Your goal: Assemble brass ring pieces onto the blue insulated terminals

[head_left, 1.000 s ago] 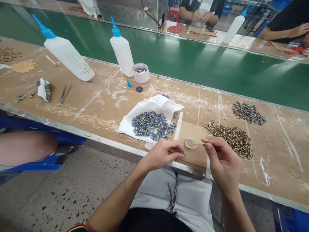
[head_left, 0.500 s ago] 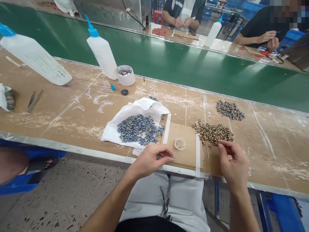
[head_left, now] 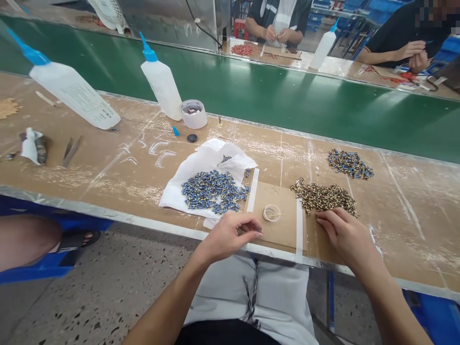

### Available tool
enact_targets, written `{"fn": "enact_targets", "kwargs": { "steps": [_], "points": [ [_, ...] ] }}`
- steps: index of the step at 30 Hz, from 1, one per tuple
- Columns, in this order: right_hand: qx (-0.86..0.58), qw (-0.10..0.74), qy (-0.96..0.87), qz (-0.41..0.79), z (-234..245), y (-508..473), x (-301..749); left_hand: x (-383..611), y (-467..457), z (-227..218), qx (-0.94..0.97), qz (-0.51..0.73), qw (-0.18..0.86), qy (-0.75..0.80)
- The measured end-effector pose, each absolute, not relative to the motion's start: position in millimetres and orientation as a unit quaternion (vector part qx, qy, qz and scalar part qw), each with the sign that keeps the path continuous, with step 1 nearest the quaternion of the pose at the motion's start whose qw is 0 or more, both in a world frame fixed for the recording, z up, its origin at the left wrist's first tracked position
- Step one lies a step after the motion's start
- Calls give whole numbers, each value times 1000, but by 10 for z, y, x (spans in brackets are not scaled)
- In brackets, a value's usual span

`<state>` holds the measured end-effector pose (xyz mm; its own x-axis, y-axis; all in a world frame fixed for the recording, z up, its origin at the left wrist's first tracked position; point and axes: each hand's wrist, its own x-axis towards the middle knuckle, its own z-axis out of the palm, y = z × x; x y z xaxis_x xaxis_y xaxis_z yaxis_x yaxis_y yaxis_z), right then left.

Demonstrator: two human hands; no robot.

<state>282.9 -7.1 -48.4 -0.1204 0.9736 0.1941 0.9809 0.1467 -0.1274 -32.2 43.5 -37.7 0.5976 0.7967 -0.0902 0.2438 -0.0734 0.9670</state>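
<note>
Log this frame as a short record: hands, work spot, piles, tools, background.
Left hand: left hand curled beside the cardboard pad; any small piece held is too small to tell
Right hand: right hand, fingertips at the near edge of the brown-and-gold pile; grip unclear
Work spot: clear cup on the pad, thin stick in it
Other piles: blue pile on white sheet; smaller blue-and-gold pile
Tools: tweezers
Background: green surface

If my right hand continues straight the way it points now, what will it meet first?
Probably the pile of small brown-and-gold parts: the right hand points at its near left edge, though whether they touch is unclear.
</note>
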Motion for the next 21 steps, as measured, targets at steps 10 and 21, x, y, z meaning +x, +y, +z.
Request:
{"fn": "enact_targets", "kwargs": {
  "steps": [10, 21],
  "points": [
    [-674, 286, -662, 163, -436, -388, 2795, -322, 421, -385, 691, 244, 569, 372],
    [-644, 438, -466, 420, -533, -580, 2292, -315, 427, -381, 697, 249, 559, 373]
  ]
}}
